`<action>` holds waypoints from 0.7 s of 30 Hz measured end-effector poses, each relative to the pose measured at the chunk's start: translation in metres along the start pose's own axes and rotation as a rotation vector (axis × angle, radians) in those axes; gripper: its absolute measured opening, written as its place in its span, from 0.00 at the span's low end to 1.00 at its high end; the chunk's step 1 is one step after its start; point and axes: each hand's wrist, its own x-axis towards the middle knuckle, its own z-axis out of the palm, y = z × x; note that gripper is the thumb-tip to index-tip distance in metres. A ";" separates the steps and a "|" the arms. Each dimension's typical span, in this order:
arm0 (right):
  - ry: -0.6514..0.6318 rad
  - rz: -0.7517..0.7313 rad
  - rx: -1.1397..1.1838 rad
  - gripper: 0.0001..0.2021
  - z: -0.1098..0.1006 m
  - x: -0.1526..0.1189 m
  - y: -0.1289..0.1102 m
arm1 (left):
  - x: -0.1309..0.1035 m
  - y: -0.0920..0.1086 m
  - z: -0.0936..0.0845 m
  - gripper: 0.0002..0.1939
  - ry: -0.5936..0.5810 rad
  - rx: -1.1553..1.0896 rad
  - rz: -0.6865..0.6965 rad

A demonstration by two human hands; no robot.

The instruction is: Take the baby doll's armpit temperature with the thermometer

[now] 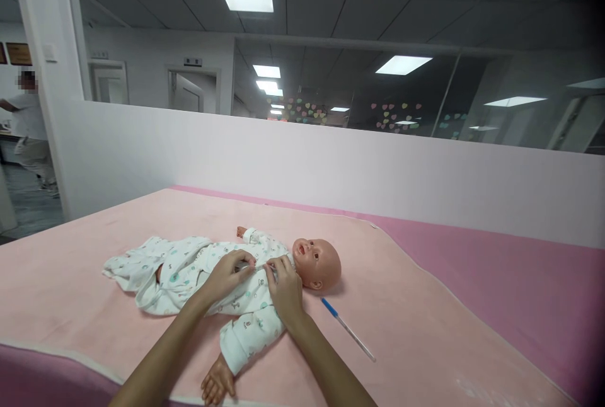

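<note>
Your left hand [231, 276] and right hand [286, 284] were just apart at the chest of the printed baby top [258, 292], worn by the baby doll [324, 263]; whether they pinched it was unclear. The cloth looked soft, light, probably best taken by its front edge.

One doll [258, 287]; two bare hands at its chest, one left hand [230, 273] and one right hand [286, 284]; one pen [348, 329] beside its head; one peach sheet [416, 331] under it; one person [28, 117] far beyond its feet; two doorways [193, 92] behind it; heart shapes [386, 116] behind it, perhaps several dozen, too small to count surely
</note>
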 end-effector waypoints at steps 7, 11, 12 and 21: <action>0.003 -0.003 0.009 0.07 -0.001 0.002 0.000 | -0.001 -0.005 0.004 0.12 0.008 0.205 0.138; 0.001 -0.002 -0.001 0.07 -0.001 0.000 -0.001 | -0.002 -0.005 0.006 0.14 0.001 0.223 0.140; 0.000 -0.003 -0.002 0.07 -0.001 0.000 -0.001 | -0.002 -0.006 0.007 0.14 0.005 0.212 0.135; 0.027 -0.017 -0.013 0.09 0.001 -0.001 0.001 | -0.004 -0.001 0.006 0.08 0.222 0.220 0.177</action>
